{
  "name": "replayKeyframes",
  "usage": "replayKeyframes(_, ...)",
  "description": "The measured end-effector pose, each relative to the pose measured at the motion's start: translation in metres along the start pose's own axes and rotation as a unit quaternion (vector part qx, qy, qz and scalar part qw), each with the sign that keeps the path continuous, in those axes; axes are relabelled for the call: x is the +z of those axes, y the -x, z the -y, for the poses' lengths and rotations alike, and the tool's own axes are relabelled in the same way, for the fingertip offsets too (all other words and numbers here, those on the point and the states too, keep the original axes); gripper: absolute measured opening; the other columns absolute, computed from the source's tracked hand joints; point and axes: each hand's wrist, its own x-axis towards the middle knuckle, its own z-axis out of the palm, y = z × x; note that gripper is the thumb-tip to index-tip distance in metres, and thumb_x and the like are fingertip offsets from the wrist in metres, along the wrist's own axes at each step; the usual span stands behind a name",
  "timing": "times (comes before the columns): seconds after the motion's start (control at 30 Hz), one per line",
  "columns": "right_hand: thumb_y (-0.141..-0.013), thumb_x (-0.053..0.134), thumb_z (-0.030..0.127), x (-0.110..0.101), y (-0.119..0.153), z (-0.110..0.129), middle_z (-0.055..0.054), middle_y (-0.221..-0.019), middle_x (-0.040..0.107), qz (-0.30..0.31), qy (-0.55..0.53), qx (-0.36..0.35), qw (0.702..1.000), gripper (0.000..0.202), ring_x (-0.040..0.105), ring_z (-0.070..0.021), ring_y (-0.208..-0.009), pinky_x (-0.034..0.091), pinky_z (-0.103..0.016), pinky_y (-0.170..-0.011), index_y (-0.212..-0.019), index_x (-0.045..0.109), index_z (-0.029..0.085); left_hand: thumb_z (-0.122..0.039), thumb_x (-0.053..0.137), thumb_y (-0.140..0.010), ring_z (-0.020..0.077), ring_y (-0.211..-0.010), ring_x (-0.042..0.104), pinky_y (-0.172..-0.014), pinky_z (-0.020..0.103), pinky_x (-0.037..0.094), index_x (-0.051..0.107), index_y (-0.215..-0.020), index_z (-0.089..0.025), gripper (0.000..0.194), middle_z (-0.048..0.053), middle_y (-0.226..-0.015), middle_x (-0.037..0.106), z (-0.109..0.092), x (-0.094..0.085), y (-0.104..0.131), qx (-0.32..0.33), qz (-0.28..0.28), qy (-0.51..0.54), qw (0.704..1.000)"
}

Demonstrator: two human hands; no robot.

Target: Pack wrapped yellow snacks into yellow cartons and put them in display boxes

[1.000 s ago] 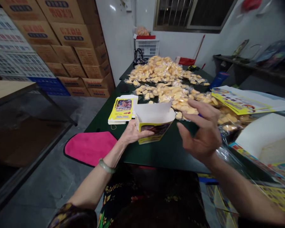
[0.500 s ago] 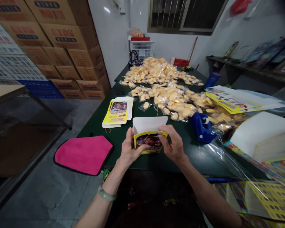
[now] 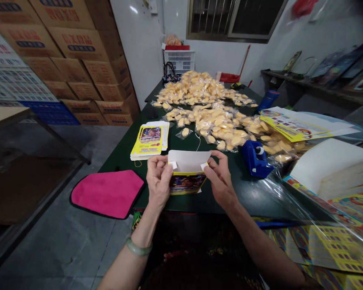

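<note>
Between my hands is a small yellow printed cardboard box [image 3: 186, 183], its white inner lid flap standing up at the back. My left hand [image 3: 159, 177] pinches the box's left side, thumb against a small white side flap. On the opposite side my right hand [image 3: 220, 177] grips the right edge, thumb on the other white side flap. Both side flaps are folded partly inward. Left of the box lies a stack of flat yellow cartons [image 3: 150, 139]. Beyond it spreads a big pile of wrapped yellow snack pieces [image 3: 218, 121].
A blue tape dispenser [image 3: 256, 159] stands right of my hands. Printed sheets [image 3: 302, 123] and a large open carton [image 3: 308, 169] lie farther right. A pink cloth [image 3: 107, 193] hangs over the table's left edge. Brown cartons [image 3: 75, 44] are stacked at the left wall.
Both hands have shifted to the box's upper side edges, thumbs now on the small side flaps. My left thumb has left the printed front, and the side flaps now show white.
</note>
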Motion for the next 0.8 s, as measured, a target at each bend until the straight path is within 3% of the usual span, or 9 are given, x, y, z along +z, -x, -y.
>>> replayKeyframes(0.07,-0.081,0.052,0.029,-0.003,-0.005,0.007,-0.004,-0.095,0.065,0.050,-0.036,0.055,0.997,0.037,0.062,-0.0178,-0.084,0.049,-0.032,-0.076,-0.115,0.038,0.024,-0.027,0.061,-0.078,0.0108,-0.065,0.061,-0.059,0.021,0.048,0.050,-0.108,-0.025,0.032,-0.002,-0.084,0.066,-0.003,0.000,-0.005,-0.076,0.042,0.064,0.994)
replayKeyframes(0.17,-0.075,0.052,0.024,-0.001,-0.008,0.013,-0.003,-0.090,0.065,0.036,-0.055,0.092,0.994,0.028,0.062,-0.0188,-0.082,0.049,-0.033,-0.074,-0.101,0.043,0.023,-0.020,0.059,-0.073,0.0106,-0.061,0.060,-0.056,0.020,0.047,0.055,-0.102,-0.023,0.030,-0.002,-0.075,0.066,-0.010,0.001,-0.011,-0.114,0.060,0.074,0.989)
replayKeyframes(0.27,-0.071,0.049,0.021,0.008,-0.009,0.010,-0.003,-0.086,0.062,-0.010,-0.066,0.062,0.996,0.019,0.060,-0.0184,-0.080,0.048,-0.033,-0.072,-0.089,0.044,0.023,-0.013,0.056,-0.070,0.0117,-0.068,0.063,-0.061,0.022,0.049,0.059,-0.088,-0.021,0.020,-0.001,-0.077,0.067,-0.015,0.004,-0.011,-0.078,0.024,0.045,0.996)
replayKeyframes(0.4,-0.069,0.051,0.019,0.012,-0.008,-0.001,-0.003,-0.091,0.056,-0.052,-0.085,0.006,0.995,0.009,0.058,-0.0170,-0.083,0.048,-0.034,-0.075,-0.074,0.045,0.022,-0.012,0.054,-0.076,0.0148,-0.077,0.066,-0.070,0.029,0.053,0.057,-0.072,-0.018,0.008,0.000,-0.082,0.066,-0.016,0.009,-0.007,0.020,0.013,0.003,1.000)
replayKeyframes(0.5,-0.072,0.059,0.023,-0.001,-0.004,-0.004,-0.004,-0.091,0.056,-0.024,-0.091,-0.010,0.996,0.007,0.058,-0.0181,-0.085,0.049,-0.035,-0.076,-0.075,0.054,0.021,-0.012,0.053,-0.078,0.0150,-0.076,0.066,-0.072,0.031,0.053,0.057,-0.070,-0.018,0.011,-0.001,-0.079,0.063,-0.013,0.009,-0.003,0.062,0.008,0.004,0.998)
replayKeyframes(0.63,-0.083,0.059,0.038,-0.024,0.001,0.005,-0.008,-0.107,0.060,0.087,0.002,-0.051,0.995,0.023,0.058,-0.0218,-0.102,0.050,-0.037,-0.085,-0.096,0.066,0.021,-0.018,0.048,-0.083,0.0183,-0.081,0.065,-0.073,0.035,0.052,0.062,-0.075,-0.018,0.016,0.003,-0.085,0.064,-0.011,0.007,0.000,0.061,0.036,0.049,0.996)
replayKeyframes(0.7,-0.082,0.062,0.039,-0.029,0.001,0.012,-0.007,-0.106,0.062,0.087,0.051,-0.050,0.994,0.023,0.060,-0.0207,-0.099,0.051,-0.035,-0.083,-0.096,0.067,0.021,-0.024,0.051,-0.085,0.0187,-0.082,0.064,-0.075,0.035,0.052,0.062,-0.079,-0.017,0.015,0.005,-0.088,0.063,-0.014,0.006,0.000,0.075,0.058,0.035,0.995)
replayKeyframes(0.8,-0.080,0.066,0.034,-0.026,-0.002,0.018,-0.004,-0.092,0.066,0.038,0.106,-0.028,0.993,0.016,0.063,-0.0166,-0.083,0.054,-0.030,-0.073,-0.088,0.065,0.021,-0.024,0.065,-0.078,0.0158,-0.081,0.062,-0.071,0.028,0.051,0.060,-0.082,-0.017,0.010,0.005,-0.090,0.062,-0.024,0.002,-0.004,0.070,0.094,-0.041,0.992)
